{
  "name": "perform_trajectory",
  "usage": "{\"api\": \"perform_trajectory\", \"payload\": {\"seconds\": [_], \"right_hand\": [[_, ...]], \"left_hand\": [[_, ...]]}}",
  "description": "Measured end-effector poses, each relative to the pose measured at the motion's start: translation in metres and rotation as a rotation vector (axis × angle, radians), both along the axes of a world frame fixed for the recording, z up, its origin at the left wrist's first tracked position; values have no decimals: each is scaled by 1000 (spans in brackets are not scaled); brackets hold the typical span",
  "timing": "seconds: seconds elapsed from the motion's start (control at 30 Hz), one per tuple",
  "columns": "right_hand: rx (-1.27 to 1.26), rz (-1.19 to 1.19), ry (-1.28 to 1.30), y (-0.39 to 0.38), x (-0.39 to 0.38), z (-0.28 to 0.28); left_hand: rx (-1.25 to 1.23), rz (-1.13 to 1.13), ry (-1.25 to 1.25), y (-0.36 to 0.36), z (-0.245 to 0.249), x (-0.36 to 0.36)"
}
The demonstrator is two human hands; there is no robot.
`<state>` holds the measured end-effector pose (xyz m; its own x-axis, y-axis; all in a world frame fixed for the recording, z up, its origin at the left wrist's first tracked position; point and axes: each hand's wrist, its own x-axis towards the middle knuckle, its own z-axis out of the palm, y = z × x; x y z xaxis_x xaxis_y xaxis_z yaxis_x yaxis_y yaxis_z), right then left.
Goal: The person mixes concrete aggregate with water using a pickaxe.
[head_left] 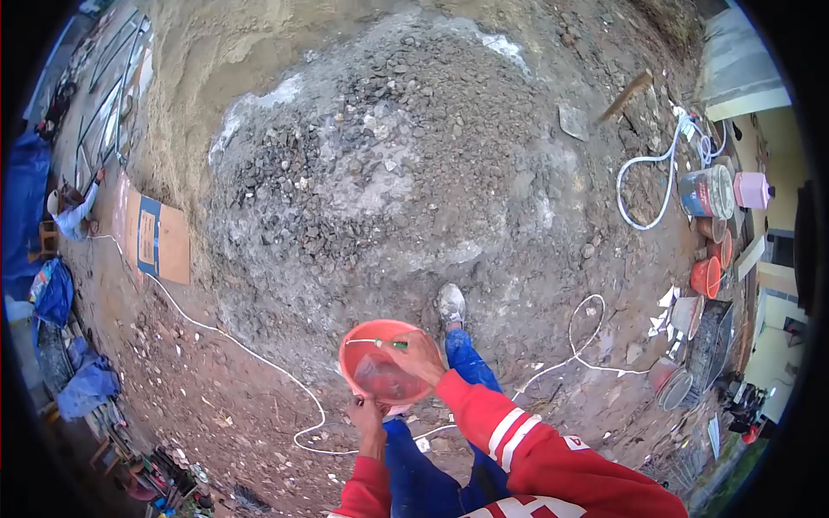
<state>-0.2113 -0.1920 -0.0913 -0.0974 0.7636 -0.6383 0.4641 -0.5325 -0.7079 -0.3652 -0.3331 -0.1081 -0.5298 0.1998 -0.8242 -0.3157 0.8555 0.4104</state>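
Note:
An orange plastic bucket (350, 367) is tilted in front of my legs, its inside grey and dirty. My left hand (367, 413) is closed on its near rim. Over the bucket's mouth, my right hand (416, 356) grips a screwdriver (380, 343) with a green handle. Its thin shaft points left across the inside, close to the far left wall. Beyond the bucket lies a broad heap of gravel and grey powder (371, 173) on the ground.
A white hose (285, 380) snakes over the dirt around my feet. Buckets, including a large paint bucket (708, 192) and an orange one (705, 276), line the right side. Flattened cardboard (175, 246) lies at left, near a crouching person (76, 214). A wooden stick (626, 95) stands at upper right.

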Motion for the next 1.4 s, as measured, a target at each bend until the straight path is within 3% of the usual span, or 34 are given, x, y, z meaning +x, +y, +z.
{"api": "perform_trajectory", "payload": {"seconds": [0.1, 0.27, 0.4, 0.47, 0.63, 0.87, 1.1, 1.2, 1.3, 1.4], "right_hand": [[44, -113, -92, 48, 29, 0], [324, -337, -206, 143, 106, 30], [546, -428, -243, 193, 156, 50], [538, -460, -198, 203, 165, 65], [453, -455, -37, 186, 164, 71], [247, -527, 139, 96, 130, 62], [151, -571, 63, 49, 116, 52], [78, -799, 88, 72, 135, 81], [93, -1014, 148, 100, 170, 85], [122, -1223, 211, 127, 200, 96]], "left_hand": [[64, -52, -103, 65, 16, 35], [205, -173, -187, 180, 13, 120], [326, -257, -224, 235, 11, 162], [361, -262, -220, 251, 20, 171], [372, -284, -157, 248, 43, 161], [252, -312, -18, 184, 72, 121], [176, -387, 103, 144, 109, 100], [301, -523, 104, 181, 111, 122], [350, -903, 313, 243, 134, 177], [372, -1073, 463, 284, 166, 235]]}}
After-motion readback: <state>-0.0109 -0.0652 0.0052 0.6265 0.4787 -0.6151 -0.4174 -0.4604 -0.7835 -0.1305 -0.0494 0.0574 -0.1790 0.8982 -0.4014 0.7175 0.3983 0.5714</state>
